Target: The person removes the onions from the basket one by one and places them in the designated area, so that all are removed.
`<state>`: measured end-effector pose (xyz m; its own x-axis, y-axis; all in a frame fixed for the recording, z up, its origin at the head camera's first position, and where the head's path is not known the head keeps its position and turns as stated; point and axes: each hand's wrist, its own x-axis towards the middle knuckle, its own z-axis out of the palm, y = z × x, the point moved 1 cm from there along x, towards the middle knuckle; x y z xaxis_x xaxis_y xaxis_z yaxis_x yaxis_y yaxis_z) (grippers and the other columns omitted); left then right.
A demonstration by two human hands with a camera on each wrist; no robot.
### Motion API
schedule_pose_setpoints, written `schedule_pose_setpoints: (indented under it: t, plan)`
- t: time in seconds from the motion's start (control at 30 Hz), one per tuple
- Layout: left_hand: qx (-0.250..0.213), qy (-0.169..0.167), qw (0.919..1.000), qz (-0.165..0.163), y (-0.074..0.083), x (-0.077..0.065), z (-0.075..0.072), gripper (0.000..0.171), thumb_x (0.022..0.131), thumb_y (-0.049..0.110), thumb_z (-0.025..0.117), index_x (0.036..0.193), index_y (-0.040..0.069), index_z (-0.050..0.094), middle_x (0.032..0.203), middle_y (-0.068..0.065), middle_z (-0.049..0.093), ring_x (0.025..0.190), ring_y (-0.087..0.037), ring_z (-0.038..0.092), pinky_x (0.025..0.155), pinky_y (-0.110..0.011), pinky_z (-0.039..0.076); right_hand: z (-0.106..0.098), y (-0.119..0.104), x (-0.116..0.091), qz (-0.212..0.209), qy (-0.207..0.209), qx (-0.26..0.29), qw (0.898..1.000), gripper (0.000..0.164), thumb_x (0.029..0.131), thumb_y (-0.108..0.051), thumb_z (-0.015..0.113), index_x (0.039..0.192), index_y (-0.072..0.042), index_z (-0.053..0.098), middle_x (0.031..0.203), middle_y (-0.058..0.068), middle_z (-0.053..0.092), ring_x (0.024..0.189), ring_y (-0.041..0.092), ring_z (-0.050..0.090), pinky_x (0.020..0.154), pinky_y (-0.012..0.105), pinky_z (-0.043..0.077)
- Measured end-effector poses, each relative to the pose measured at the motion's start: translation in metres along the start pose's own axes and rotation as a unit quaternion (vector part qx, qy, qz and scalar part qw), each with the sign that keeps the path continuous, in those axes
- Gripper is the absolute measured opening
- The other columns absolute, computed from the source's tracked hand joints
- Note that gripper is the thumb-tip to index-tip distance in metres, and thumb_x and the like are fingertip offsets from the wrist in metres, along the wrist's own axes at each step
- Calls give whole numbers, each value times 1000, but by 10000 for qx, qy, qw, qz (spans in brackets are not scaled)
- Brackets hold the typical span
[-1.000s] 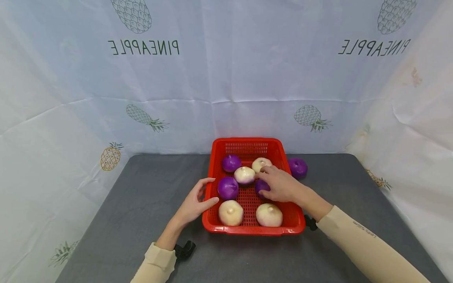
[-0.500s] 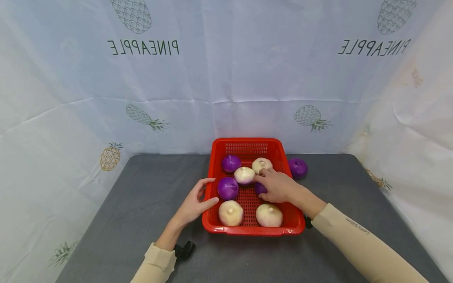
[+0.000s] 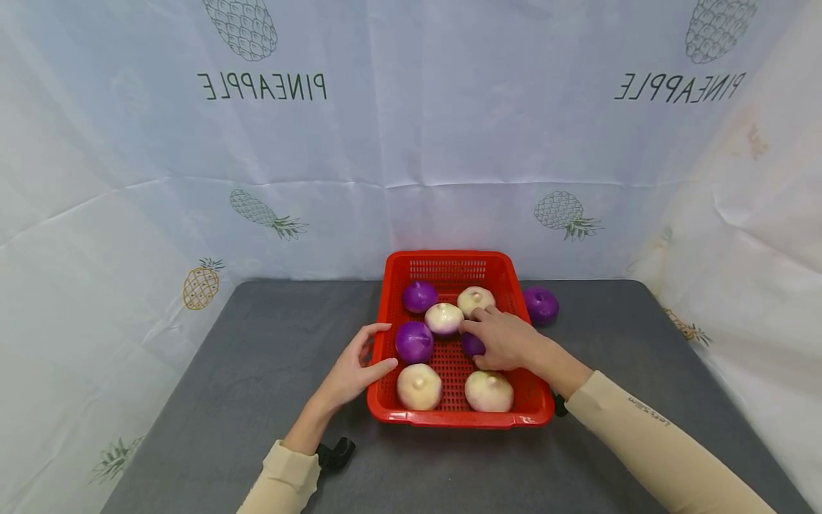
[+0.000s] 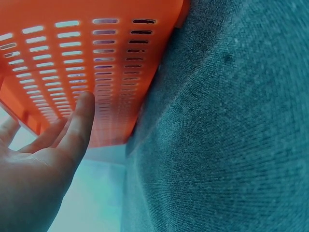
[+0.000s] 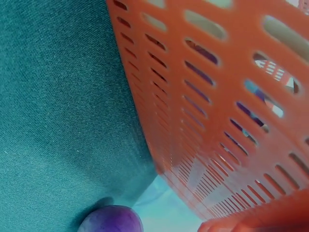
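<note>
A red perforated plastic basket [image 3: 449,420] holds several turnips, some purple side up and some white side up. My right hand [image 3: 507,339] reaches over the basket's right side, its fingers curled round a purple turnip [image 3: 472,345] that they partly cover. My left hand [image 3: 349,368] rests at the basket's left rim with fingers and thumb spread apart. In the left wrist view, a fingertip [image 4: 86,102] lies against the slotted outer wall [image 4: 111,72]. The right wrist view shows the slotted wall [image 5: 193,111] but not my right hand.
The basket stands on a dark grey table [image 3: 270,343] near its back edge. Another purple turnip [image 3: 541,305] lies outside, by the basket's right wall. White cloth [image 3: 443,135] printed with pineapples hangs behind and at both sides.
My right hand has shifted slightly left, with its fingers closer round the purple turnip. My left hand and the basket have stayed in place.
</note>
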<state>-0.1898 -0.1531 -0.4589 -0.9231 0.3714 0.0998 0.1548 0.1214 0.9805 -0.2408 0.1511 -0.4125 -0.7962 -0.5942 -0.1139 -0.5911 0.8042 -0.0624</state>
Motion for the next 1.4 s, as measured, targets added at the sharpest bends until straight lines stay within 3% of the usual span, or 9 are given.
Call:
schedule_pose_setpoints:
  t: [0.47, 0.8, 1.13, 1.4]
  plan:
    - [33, 41, 10000, -6, 0, 0, 0, 66, 93, 20, 73, 149, 10, 40, 141, -20, 49, 121, -41, 55, 84, -43, 61, -7, 1, -9, -259, 593, 191, 9977, 57, 77, -32, 78, 131, -21, 65, 125, 7, 56, 111, 27, 52, 86, 46, 52]
    - [116, 94, 9999, -24, -1, 0, 0, 66, 92, 21, 74, 149, 12, 41, 142, -19, 49, 122, -41, 54, 84, -45, 60, -17, 1, -16, -154, 820, 380, 9958, 55, 76, -32, 79, 129, -23, 67, 128, 6, 57, 115, 28, 51, 95, 50, 51]
    - [142, 128, 9998, -4, -1, 0, 0, 64, 93, 19, 73, 148, 12, 42, 141, -19, 49, 122, -41, 55, 85, -44, 60, -35, 2, -24, -34, 1065, 483, 9931, 56, 76, -32, 79, 130, -22, 67, 134, 11, 57, 120, 31, 51, 93, 54, 53]
    - [87, 122, 9999, -27, 0, 0, 0, 64, 93, 19, 73, 148, 12, 42, 142, -19, 49, 123, -41, 54, 85, -44, 60, -43, 7, -30, -128, 1411, 571, 9883, 52, 76, -31, 77, 126, -21, 68, 129, 9, 58, 117, 29, 52, 88, 49, 55]
